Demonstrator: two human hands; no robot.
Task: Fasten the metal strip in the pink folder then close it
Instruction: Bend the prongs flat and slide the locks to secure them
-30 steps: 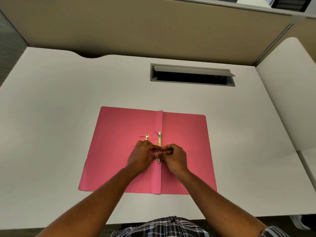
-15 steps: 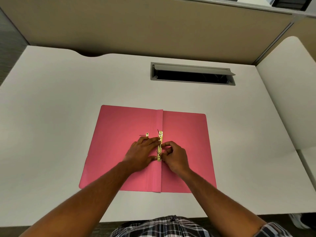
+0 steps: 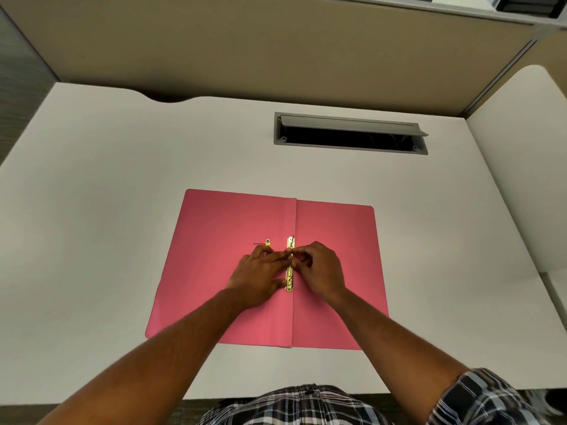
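Head view: the pink folder (image 3: 214, 271) is pinned flat by the left hand (image 3: 260, 271) so the metal strip (image 3: 289, 279) can be pinched by the right hand (image 3: 322, 268).

white, matte-surfaced desk (image 3: 122, 210), its far edge set against a beige partition panel; a shallow curved notch is cut into that far edge toward the left. a grey-framed rectangular cable slot (image 3: 349, 134), its flap tilted open over a dark recess, is set into the desk top toward the far side, right of centre. one item lies directly on the desk: a pink paper folder (image 3: 334, 228), opened flat with both covers spread, spine fold running toward the viewer, positioned centrally and nearer the front edge, well apart from the cable slot. a second white desk surface adjoins at the right.
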